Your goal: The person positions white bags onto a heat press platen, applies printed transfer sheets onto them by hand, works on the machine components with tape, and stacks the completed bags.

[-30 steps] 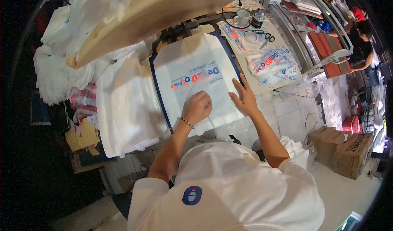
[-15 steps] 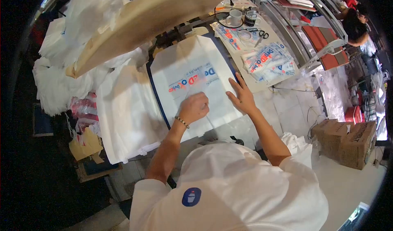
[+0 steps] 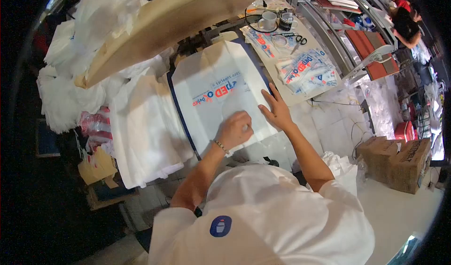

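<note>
A white sheet point(image 3: 202, 72) lies on a dark-edged board, with blue and red lettering showing in its middle. Clear plastic film point(image 3: 268, 145) spreads over the lower part and past the near edge. My left hand point(image 3: 236, 128), with a beaded bracelet at the wrist, is closed in a pinch low over the sheet, seemingly on the film; its fingertips are partly hidden. At the board's right edge, my right hand point(image 3: 278, 110) rests with thumb and fingers spread, holding nothing.
Left of the board lies a stack of white sheets point(image 3: 145, 133), below a curved tan panel point(image 3: 164, 25). To the right, a side board carries printed plastic bags point(image 3: 307, 70), scissors point(image 3: 299, 41), a tape roll point(image 3: 280, 40) and a cup point(image 3: 268, 20). Cardboard boxes point(image 3: 399, 159) stand farther right.
My left hand has moved right and toward my body, still closed. The lettering, doubled and shifted before, now overlaps more neatly. My right hand has hardly moved.
</note>
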{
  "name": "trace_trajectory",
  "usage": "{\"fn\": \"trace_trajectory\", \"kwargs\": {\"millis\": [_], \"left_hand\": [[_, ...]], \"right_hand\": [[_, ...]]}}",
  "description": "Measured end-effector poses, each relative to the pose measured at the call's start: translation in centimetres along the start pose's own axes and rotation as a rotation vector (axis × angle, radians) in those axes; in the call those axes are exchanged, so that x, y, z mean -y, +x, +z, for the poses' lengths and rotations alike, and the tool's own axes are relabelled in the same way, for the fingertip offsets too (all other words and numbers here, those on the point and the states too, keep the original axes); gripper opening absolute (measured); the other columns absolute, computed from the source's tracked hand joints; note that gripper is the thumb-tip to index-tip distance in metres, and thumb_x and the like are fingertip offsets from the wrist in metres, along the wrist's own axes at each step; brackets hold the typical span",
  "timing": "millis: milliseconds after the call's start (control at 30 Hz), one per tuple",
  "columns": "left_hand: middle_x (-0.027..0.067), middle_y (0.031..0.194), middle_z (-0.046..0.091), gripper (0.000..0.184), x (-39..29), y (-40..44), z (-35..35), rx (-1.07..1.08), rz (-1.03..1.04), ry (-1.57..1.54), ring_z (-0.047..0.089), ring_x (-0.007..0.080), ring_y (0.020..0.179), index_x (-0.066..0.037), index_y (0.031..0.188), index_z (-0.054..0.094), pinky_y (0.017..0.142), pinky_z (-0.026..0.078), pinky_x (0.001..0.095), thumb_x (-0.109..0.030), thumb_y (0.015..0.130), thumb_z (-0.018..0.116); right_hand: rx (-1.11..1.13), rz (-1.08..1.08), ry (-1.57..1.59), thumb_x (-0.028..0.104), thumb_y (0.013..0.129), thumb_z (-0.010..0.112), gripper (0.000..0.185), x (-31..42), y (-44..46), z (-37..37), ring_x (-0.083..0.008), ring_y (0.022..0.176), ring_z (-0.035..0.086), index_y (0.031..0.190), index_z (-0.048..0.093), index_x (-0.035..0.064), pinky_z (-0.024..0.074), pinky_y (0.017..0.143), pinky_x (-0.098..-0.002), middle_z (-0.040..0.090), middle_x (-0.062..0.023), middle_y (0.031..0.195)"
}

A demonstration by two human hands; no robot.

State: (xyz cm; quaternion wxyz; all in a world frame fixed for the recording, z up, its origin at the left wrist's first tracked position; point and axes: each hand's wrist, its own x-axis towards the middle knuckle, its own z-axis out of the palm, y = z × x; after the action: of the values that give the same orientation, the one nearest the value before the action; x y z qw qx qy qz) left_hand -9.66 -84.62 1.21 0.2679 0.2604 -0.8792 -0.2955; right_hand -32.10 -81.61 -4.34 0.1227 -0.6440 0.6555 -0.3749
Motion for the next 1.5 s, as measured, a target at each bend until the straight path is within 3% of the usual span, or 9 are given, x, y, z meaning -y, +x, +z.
{"fn": "trace_trajectory", "kwargs": {"millis": [167, 300, 467, 700, 867, 933, 1067, 1267, 1500], "left_hand": [[0.0108, 0.083, 0.064, 0.007, -4.5, -3.7, 1.0, 0.611, -0.148, -0.450, 0.065, 0.0265, 0.078, -0.004, 0.085, 0.062, 0.071, 0.053, 0.0352, -0.006, 0.079, 0.065], [0.0107, 0.085, 0.070, 0.018, -1.9, -8.5, 6.1, 0.667, -0.295, -0.556, 0.068, 0.0280, 0.078, -0.003, 0.095, 0.066, 0.077, 0.054, 0.0381, -0.017, 0.083, 0.063], [0.0178, 0.114, 0.067, 0.036, -0.9, -10.3, 8.2, 0.578, -0.336, -0.149, 0.068, 0.0328, 0.099, -0.005, 0.119, 0.066, 0.089, 0.053, 0.0408, -0.021, 0.087, 0.062], [0.0181, 0.122, 0.067, 0.039, 3.0, -11.8, 9.9, 0.830, -0.406, -0.224, 0.067, 0.0287, 0.108, -0.005, 0.124, 0.064, 0.091, 0.054, 0.0377, -0.020, 0.089, 0.068], [0.0153, 0.119, 0.069, 0.033, 6.2, -12.4, 12.0, 1.020, -0.486, -0.288, 0.068, 0.0264, 0.106, -0.005, 0.124, 0.064, 0.089, 0.053, 0.0371, -0.016, 0.093, 0.067], [0.0147, 0.117, 0.070, 0.033, 4.2, -10.7, 11.9, 1.111, -0.410, -0.145, 0.069, 0.0261, 0.104, -0.006, 0.124, 0.064, 0.088, 0.053, 0.0376, -0.017, 0.092, 0.067], [0.0140, 0.112, 0.071, 0.033, 3.7, -8.7, 12.9, 1.167, -0.303, -0.094, 0.069, 0.0254, 0.100, -0.005, 0.122, 0.065, 0.086, 0.053, 0.0369, -0.017, 0.091, 0.068], [0.0124, 0.104, 0.071, 0.029, -0.7, -4.8, 13.5, 1.100, -0.288, 0.131, 0.067, 0.0195, 0.094, 0.000, 0.117, 0.064, 0.084, 0.052, 0.0334, -0.011, 0.091, 0.067], [0.0121, 0.099, 0.071, 0.032, 0.8, -8.0, 14.6, 1.106, -0.298, 0.096, 0.068, 0.0204, 0.089, -0.001, 0.120, 0.064, 0.080, 0.053, 0.0336, -0.013, 0.091, 0.066]], "right_hand": [[-0.168, -0.048, 0.006, 0.031, 0.089, 0.068, 0.041, -2.1, 2.7, -0.5, -0.0399, 0.107, 0.059, 0.118, 0.064, 0.0024, 0.0474, 0.091, -0.0474, 0.060, -0.0226, 0.123], [-0.037, 0.146, -0.173, 0.036, 0.080, 0.075, 0.037, -0.2, 7.7, -0.2, -0.0416, 0.096, 0.058, 0.093, 0.068, 0.0023, 0.0463, 0.090, -0.0485, 0.063, -0.0218, 0.097], [-0.181, 0.117, -0.090, 0.038, 0.079, 0.076, 0.041, -3.5, 8.1, 5.5, -0.0398, 0.096, 0.060, 0.089, 0.062, 0.0006, 0.0470, 0.086, -0.0487, 0.062, -0.0226, 0.099], [-0.337, 0.474, 0.576, 0.029, 0.087, 0.074, 0.036, -5.3, -6.1, -8.5, -0.0220, 0.090, 0.053, 0.104, 0.050, 0.0069, 0.0443, 0.081, -0.0352, 0.055, -0.0081, 0.094], [-1.185, 0.552, 0.477, 0.010, 0.089, 0.071, 0.024, -11.3, -25.8, -16.9, -0.0142, 0.102, 0.052, 0.105, 0.053, 0.0088, 0.0425, 0.089, -0.0281, 0.056, -0.0017, 0.102], [-1.287, 0.612, 0.325, 0.006, 0.092, 0.066, 0.013, -12.0, -34.7, -19.6, -0.0133, 0.103, 0.056, 0.104, 0.062, 0.0053, 0.0432, 0.094, -0.0281, 0.064, -0.0029, 0.106], [-1.698, 0.815, 0.275, 0.001, 0.086, 0.072, 0.043, -12.8, -47.5, -19.5, -0.0181, 0.119, 0.053, 0.128, 0.061, 0.0031, 0.0417, 0.104, -0.0303, 0.060, -0.0116, 0.130], [-2.274, 1.110, 0.237, -0.009, 0.078, 0.075, 0.058, -16.9, -59.1, -11.9, -0.0221, 0.117, 0.055, 0.132, 0.056, 0.0011, 0.0453, 0.101, -0.0326, 0.058, -0.0123, 0.126], [-2.160, 1.481, 0.420, -0.006, 0.078, 0.076, 0.063, -20.4, -64.2, -5.0, -0.0275, 0.110, 0.058, 0.135, 0.051, 0.0074, 0.0506, 0.094, -0.0384, 0.055, -0.0158, 0.128]]}}
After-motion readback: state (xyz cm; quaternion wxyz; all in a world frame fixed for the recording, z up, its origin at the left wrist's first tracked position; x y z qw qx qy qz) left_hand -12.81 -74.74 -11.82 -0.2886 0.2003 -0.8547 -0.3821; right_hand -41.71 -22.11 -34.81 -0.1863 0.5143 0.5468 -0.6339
